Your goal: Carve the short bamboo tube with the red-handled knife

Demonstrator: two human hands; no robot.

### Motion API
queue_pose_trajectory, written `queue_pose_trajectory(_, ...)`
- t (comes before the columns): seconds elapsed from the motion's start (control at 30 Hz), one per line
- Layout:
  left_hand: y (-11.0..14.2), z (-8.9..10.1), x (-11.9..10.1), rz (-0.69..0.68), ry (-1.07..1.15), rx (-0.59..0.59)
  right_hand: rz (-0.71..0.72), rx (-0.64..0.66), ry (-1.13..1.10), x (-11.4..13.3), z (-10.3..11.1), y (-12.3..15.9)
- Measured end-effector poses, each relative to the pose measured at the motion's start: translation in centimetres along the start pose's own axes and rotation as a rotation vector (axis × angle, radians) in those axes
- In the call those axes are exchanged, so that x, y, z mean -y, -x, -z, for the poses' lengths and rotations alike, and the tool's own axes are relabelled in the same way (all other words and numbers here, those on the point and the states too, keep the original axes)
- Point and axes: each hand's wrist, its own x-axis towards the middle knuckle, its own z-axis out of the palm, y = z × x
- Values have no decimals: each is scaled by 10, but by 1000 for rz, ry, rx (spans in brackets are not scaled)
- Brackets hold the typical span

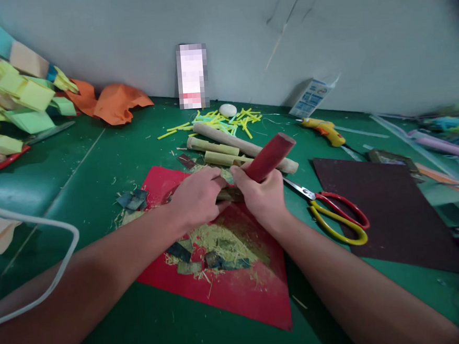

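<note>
My right hand (263,193) is wrapped round the thick red handle (271,156) of a tool, which slants up to the right; its working end is hidden. My left hand (198,198) is closed beside it, fingers bent round a short piece of bamboo (231,194) that is mostly covered. Both hands are over a red sheet (258,301) strewn with pale shavings (214,238) and dark scraps (180,251). Just behind the hands lie two cut bamboo pieces (214,145) and a longer round wooden stick (227,138).
Scissors (338,219) with red and yellow handles lie right, partly on a dark brown sheet (389,213). Behind are yellow strips (249,121), a white oval object (228,110) and a yellow glue gun (324,130). Folded papers (20,97) pile up left; a white tube (70,230) curves near my left arm.
</note>
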Motion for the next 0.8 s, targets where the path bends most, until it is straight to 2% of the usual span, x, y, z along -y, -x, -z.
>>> queue_pose_trajectory(0.1, 0, 0, -1, 9, -15, 4, 64, -89, -39, -4, -1, -4)
queue_pose_trajectory(0.17, 0, 1, -2, 9, -20, 7, 62, -105, -58, -4, -1, -5)
queue_pose_trajectory(0.4, 1, 1, 0, -5, -49, 4, 45, -52, -103, -1, 2, -2)
queue_pose_trajectory(0.6, 2, 2, 0, -53, -67, -19, 121, -72, -204, -5, 2, 3)
queue_pose_trajectory(0.7, 2, 3, 0, -59, -99, -18, 166, -100, -192, -6, 3, 5)
queue_pose_trajectory(0.8, 4, 3, 1, -71, -129, -35, 149, -76, -138, -6, 4, 6)
